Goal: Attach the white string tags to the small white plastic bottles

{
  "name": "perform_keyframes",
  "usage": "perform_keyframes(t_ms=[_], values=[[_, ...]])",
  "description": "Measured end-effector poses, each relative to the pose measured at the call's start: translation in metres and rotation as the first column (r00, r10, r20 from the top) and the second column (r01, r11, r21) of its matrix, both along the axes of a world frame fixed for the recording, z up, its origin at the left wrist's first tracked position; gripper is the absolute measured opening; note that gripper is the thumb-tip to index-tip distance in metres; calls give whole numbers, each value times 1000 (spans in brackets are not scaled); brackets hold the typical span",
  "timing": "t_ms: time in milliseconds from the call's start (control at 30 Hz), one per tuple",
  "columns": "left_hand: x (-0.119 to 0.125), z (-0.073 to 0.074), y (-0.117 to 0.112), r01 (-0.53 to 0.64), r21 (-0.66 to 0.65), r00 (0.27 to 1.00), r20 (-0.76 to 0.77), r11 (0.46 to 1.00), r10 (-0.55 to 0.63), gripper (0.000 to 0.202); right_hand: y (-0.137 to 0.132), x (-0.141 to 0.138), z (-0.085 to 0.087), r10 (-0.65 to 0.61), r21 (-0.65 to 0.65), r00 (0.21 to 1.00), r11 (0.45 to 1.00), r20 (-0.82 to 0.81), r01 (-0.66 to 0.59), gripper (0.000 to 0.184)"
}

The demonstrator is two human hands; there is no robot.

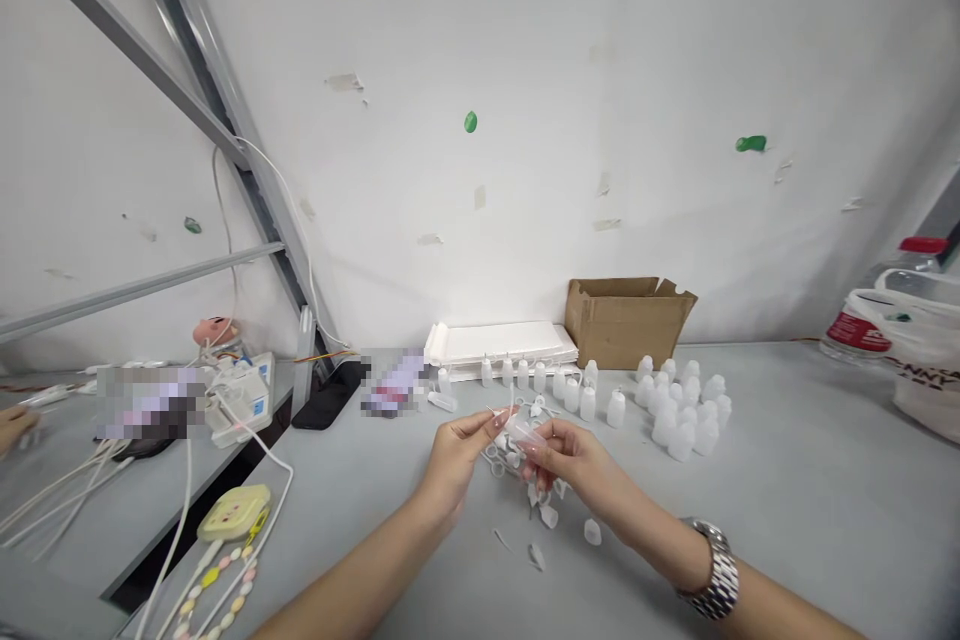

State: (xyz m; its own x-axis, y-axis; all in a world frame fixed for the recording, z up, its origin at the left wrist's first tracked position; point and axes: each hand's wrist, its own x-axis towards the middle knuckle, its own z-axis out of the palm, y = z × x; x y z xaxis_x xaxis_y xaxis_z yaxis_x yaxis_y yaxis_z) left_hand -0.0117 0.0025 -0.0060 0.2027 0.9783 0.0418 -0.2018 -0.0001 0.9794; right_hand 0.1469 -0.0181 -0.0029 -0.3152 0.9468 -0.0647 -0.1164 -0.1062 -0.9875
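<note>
Over the grey table [787,500], my left hand [459,450] and my right hand [574,455] meet around a small translucent plastic bottle [520,427]. Both hands pinch it with their fingertips; what exactly each finger grips is hard to make out. My right wrist wears a metal watch [712,580]. Under the hands lie several small white plastic caps and scraps [541,520]. Behind them stand several small white bottles in a row [540,378] and a cluster [686,410].
A brown cardboard box [626,320] and a white foam tray [499,345] stand against the wall. A plastic bag with a red-capped bottle [900,330] is far right. Cables, a power strip [234,512] and a phone [326,400] lie left. Another person's hand [13,425] shows at the left edge.
</note>
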Motion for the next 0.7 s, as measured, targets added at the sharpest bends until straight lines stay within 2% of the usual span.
perform_keyframes(t_ms=[100,167,233,333,400,467,533,700], values=[[0,2,-1,-14,17,1000,-17,1000,15,32,-1,1,-2,169,-125,980,975,-105,-181,47],[0,3,-1,-14,18,1000,-25,1000,15,30,-1,0,-3,233,-166,960,952,-153,-257,51],[-1,4,-1,-20,13,999,-27,1000,21,30,0,0,-4,211,-140,970,964,-121,-227,52],[-1,4,0,-64,0,997,-37,998,64,31,3,-2,-5,43,-22,999,999,-3,-43,48],[-2,5,0,-85,-14,995,-48,996,84,32,4,-3,-6,-68,40,997,997,46,67,46],[-3,5,1,-80,-19,995,-53,997,79,31,4,-3,-6,-107,54,992,993,65,104,45],[-3,5,1,-51,-6,997,-51,999,51,31,3,-2,-6,-77,22,996,997,41,76,44],[-5,6,2,3,37,999,-41,999,-2,29,2,-1,-9,115,-107,990,987,-83,-123,46]])
